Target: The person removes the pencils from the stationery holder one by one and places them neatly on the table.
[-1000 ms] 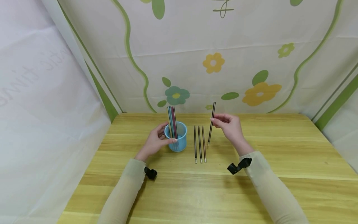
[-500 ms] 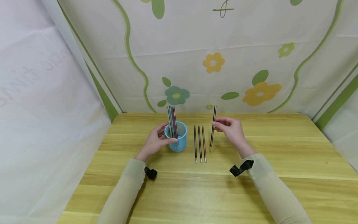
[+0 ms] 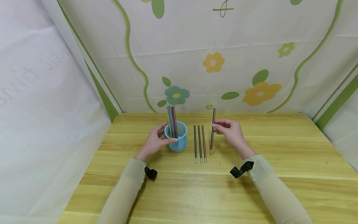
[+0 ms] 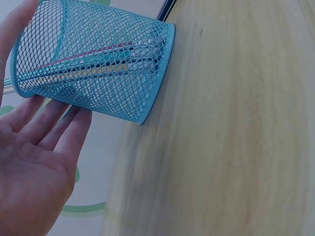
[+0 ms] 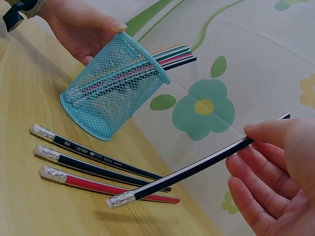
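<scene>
My left hand holds a light blue mesh pen cup at its rim, thumb on the near side and fingers behind. Several pencils in teal, pink, black and yellow lean in the cup, eraser ends down. Between thumb and fingers, my right hand pinches a black pencil with white stripes, its eraser end pointing down close over the table. Left of it, two black pencils and a red and black pencil lie side by side in a row, erasers toward me.
The wooden table ends at the back against a white fabric wall printed with flowers and leaves. Another white fabric panel stands along the left side. A black strap mount sits on each wrist.
My right hand has come down and slightly toward me with the black pencil, bringing its eraser end lower beside the row. The left hand and the cup stay where they were.
</scene>
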Demonstrator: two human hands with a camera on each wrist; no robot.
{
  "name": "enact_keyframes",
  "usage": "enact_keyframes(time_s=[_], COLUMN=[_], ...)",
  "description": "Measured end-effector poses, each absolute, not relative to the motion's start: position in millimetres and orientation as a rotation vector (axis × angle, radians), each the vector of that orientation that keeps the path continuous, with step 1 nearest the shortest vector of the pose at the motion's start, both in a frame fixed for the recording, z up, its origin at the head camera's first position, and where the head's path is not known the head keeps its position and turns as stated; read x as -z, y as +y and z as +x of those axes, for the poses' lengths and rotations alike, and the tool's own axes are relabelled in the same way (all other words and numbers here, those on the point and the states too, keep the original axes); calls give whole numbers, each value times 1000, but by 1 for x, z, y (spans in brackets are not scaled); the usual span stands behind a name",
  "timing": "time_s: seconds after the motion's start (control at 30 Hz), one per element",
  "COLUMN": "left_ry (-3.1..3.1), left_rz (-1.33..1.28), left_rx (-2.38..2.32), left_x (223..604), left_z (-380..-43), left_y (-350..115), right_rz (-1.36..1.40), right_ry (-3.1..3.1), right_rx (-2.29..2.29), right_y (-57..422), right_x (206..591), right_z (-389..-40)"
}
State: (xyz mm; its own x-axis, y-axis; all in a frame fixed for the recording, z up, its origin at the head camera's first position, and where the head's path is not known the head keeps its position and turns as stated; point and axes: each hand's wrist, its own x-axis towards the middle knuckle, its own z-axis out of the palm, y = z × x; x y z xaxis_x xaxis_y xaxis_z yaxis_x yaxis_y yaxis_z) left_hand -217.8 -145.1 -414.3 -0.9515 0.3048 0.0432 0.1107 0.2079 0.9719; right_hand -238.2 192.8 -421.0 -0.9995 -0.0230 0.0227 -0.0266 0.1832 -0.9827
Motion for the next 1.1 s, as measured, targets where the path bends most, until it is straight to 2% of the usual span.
enact_keyframes(time_s=[0.4, 1.1], left_ry=[2316, 2330], left_rz=[408, 421], left_rx=[-1847, -1823], left_x=[412, 414], left_z=[-218, -219], left_y=[-144, -145], right_rz=[73, -100], right_ry=[-2447, -2599], right_rx=[-2042, -2123], right_y=[191, 192], right_x=[427, 444], right_z=[-238, -251])
